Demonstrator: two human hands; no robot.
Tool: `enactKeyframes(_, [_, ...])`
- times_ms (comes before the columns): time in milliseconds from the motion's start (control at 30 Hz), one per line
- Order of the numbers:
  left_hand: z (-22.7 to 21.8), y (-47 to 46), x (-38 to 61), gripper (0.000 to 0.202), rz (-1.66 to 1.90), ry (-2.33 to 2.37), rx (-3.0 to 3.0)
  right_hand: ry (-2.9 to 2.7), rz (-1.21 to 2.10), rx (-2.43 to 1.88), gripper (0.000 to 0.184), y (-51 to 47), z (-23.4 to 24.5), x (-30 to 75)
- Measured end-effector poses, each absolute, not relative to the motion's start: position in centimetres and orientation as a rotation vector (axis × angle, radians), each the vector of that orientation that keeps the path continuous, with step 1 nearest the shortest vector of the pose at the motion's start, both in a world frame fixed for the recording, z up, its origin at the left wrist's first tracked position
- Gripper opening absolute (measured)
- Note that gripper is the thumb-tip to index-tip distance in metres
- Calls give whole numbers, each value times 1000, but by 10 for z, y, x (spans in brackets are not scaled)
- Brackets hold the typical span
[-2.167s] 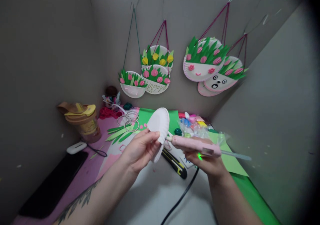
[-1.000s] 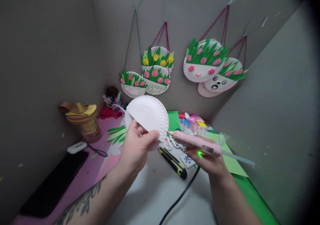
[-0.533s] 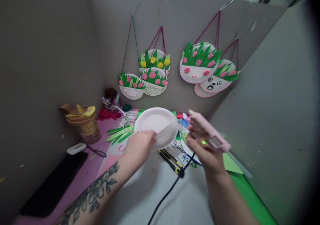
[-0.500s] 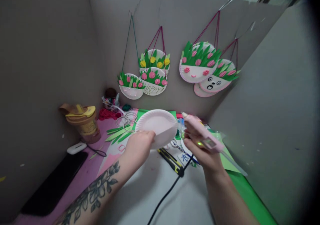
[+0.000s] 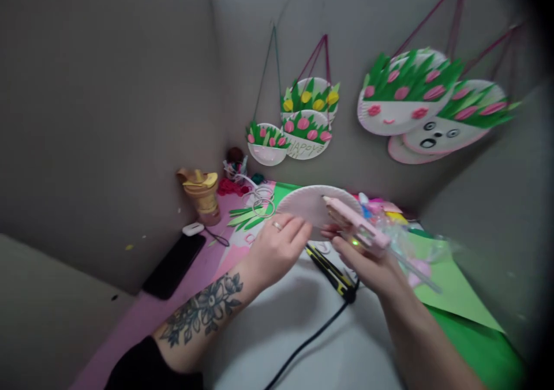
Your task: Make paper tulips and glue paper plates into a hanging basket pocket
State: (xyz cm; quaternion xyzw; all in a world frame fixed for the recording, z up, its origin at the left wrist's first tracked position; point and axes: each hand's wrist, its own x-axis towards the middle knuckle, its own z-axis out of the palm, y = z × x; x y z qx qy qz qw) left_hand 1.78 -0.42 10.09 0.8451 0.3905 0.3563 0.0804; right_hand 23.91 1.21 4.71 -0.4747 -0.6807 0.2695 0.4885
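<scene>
My left hand (image 5: 279,248) is closed on the lower left of a white paper plate (image 5: 298,199), fingers at its near edge. The plate is tilted up towards me, its ridged rim showing at the top. In my right hand (image 5: 367,263) is a pink hot glue gun (image 5: 357,221) with a small green light lit. Its nozzle points up and left, in front of the plate; whether it touches the plate I cannot tell. A clear glue stick (image 5: 418,272) sticks out of its back end. The plate's lower part is hidden behind my hands.
Beneath the plate lies a black and yellow cutter (image 5: 331,272); a black cord (image 5: 303,344) crosses the white surface. Green paper leaves (image 5: 249,217), rings (image 5: 262,201), a brown cup (image 5: 203,197) and a phone (image 5: 175,263) are left. Decorated plates (image 5: 402,93) hang behind; green paper (image 5: 459,280) lies right.
The view has swung left. My left hand has shifted along the plate's near edge, and the plate has tipped. The glue gun's nozzle has come from beside the plate to in front of it.
</scene>
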Motion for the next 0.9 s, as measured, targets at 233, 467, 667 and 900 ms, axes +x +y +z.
enactKeyframes(233, [48, -47, -82, 29, 963, 1992, 2309, -1562, 794, -1254, 32, 4, 60, 238])
enactKeyframes(467, [-8, -61, -172, 56, 614, 2500, 1884, -1548, 809, -1249, 32, -2, 66, 236])
enactKeyframes(667, [-20, -57, -180, 69, 808, 2307, 1769, -1532, 833, -1260, 39, -5, 70, 235])
enactKeyframes(900, [-13, -82, -191, 64, 1163, 2337, 1754, -1423, 856, -1302, 38, -6, 73, 233])
